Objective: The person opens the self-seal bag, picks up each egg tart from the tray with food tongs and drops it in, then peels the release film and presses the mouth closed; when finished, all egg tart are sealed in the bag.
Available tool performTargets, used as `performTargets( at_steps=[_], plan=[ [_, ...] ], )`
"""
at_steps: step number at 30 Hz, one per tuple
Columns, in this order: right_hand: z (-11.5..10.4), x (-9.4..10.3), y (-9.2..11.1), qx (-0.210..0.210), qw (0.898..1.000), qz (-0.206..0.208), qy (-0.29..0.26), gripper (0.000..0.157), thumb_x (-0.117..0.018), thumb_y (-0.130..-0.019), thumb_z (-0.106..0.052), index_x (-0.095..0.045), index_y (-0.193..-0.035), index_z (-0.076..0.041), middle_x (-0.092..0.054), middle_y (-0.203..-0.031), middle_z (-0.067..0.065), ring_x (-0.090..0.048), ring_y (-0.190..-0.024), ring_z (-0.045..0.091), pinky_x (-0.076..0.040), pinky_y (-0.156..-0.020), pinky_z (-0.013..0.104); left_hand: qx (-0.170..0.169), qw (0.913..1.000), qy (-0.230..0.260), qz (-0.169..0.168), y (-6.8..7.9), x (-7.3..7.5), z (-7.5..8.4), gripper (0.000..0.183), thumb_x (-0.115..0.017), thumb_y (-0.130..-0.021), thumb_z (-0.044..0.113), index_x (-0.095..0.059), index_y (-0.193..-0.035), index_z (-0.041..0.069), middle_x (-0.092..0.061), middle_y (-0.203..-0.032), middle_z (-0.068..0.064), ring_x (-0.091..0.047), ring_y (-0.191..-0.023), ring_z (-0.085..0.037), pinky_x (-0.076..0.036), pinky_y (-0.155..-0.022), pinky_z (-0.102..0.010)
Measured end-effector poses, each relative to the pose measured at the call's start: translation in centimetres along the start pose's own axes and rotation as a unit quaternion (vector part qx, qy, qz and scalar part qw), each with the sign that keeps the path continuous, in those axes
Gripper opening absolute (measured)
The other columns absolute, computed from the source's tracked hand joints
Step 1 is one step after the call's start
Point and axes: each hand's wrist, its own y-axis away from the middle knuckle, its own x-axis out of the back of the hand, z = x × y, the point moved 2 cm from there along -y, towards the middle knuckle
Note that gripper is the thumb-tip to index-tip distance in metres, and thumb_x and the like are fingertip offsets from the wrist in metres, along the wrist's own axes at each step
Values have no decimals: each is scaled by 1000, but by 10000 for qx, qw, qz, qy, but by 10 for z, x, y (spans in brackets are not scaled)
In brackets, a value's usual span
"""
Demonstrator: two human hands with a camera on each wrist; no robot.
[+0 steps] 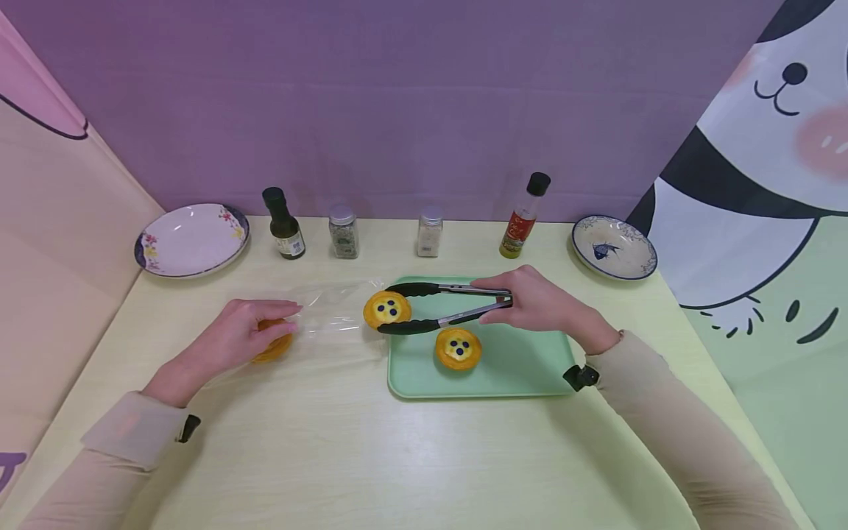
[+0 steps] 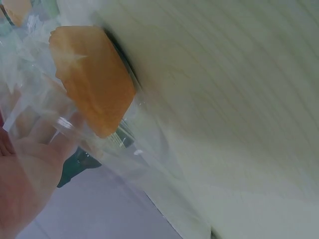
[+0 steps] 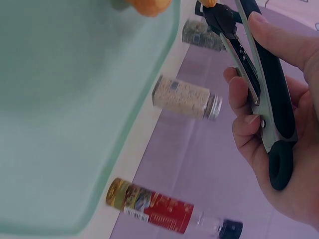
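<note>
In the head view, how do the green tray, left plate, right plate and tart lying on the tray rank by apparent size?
Largest first:
1. Green tray
2. Left plate
3. Right plate
4. Tart

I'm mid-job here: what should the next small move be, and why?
Probably ease the right grip leftward, tongs closed, guiding the held tart into the clear plastic bag. That tart is at the bag's right end, by the left edge of the tray, and another tart appears to lie inside, beside the left grip.
</note>
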Motion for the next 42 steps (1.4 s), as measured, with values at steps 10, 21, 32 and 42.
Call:
performTargets(
  at_steps=[10, 21, 32, 42],
  plan=[
    [-15, -11, -26, 297, 9985, -115, 451, 55, -72, -82, -35, -57, -131, -13, -65, -80, -7, -43, -52, 9, -37, -50, 23, 170, 9997, 104, -107, -1, 0, 0, 33, -72, -82, 10, -68, -115, 5, -67, -114, -10, -62, -109, -29, -51, -89, -45],
    [-27, -28, -52, 557, 9975, -317, 287, 56, -71, -83, -35, -56, -131, -13, -54, -59, -5, -34, -47, 8, -30, -50, 23, 112, 9999, 102, -49, -1, 0, 1, 31, -71, -82, 9, -68, -113, 4, -68, -112, -9, -62, -109, -28, -50, -89, -46],
    [-35, -41, -77, 754, 9951, -634, -124, 56, -72, -82, -37, -56, -131, -14, -60, -66, 0, -34, -47, 8, -28, -49, 22, 142, 9997, 153, -128, -2, 3, 6, 32, -70, -85, 15, -67, -115, 5, -67, -115, -12, -61, -110, -31, -49, -90, -48],
    [-49, -46, -95, 946, 9916, -871, -118, 52, -72, -82, -35, -59, -128, -14, -52, -61, 0, -32, -52, 8, -26, -52, 22, 93, 9997, 130, -193, -3, 3, 8, 31, -70, -84, 14, -68, -115, 6, -66, -115, -13, -61, -109, -32, -49, -90, -48]
  ],
)
